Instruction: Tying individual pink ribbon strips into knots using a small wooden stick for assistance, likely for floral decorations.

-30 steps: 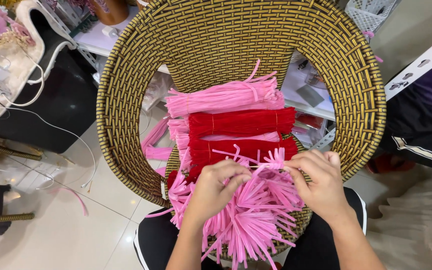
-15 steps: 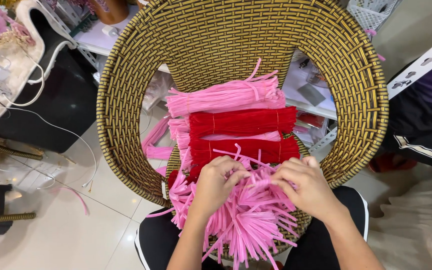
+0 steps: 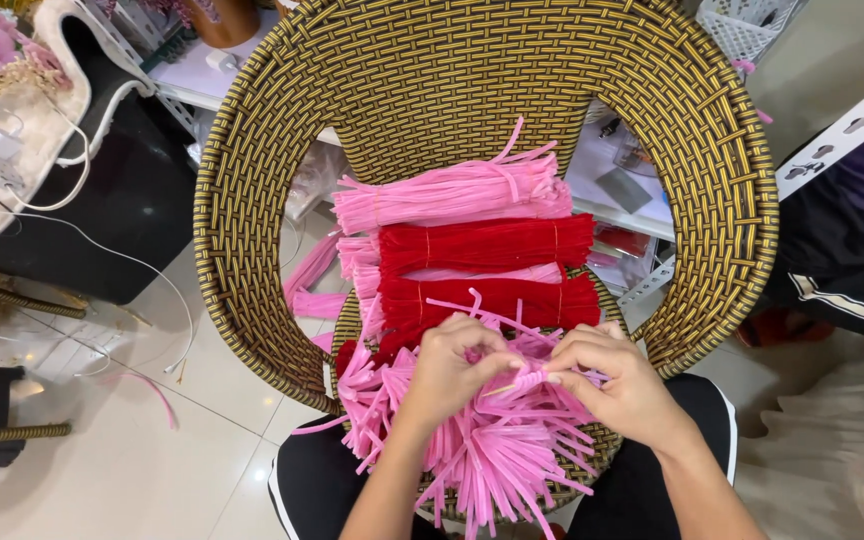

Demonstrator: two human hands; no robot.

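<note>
A woven gold-and-black wicker chair [image 3: 252,190] stands in front of me with bundles of fuzzy craft stems on its seat. A pink bundle [image 3: 452,192] lies farthest, two red bundles [image 3: 487,243] below it. A loose heap of pink stems [image 3: 492,455] covers the near seat edge. My left hand [image 3: 457,372] and my right hand [image 3: 620,380] meet over the heap, both pinching one pink stem [image 3: 530,381] between fingertips.
A black-and-white table [image 3: 72,150] with cables and pink flowers is at the left. White shelving [image 3: 832,130] and a white basket [image 3: 747,25] stand behind the chair, dark clothing with a white stripe at the right. Pale tiled floor [image 3: 102,460] lies at lower left.
My right hand has moved left toward my left hand. Both now pinch one pink stem together above the heap.
</note>
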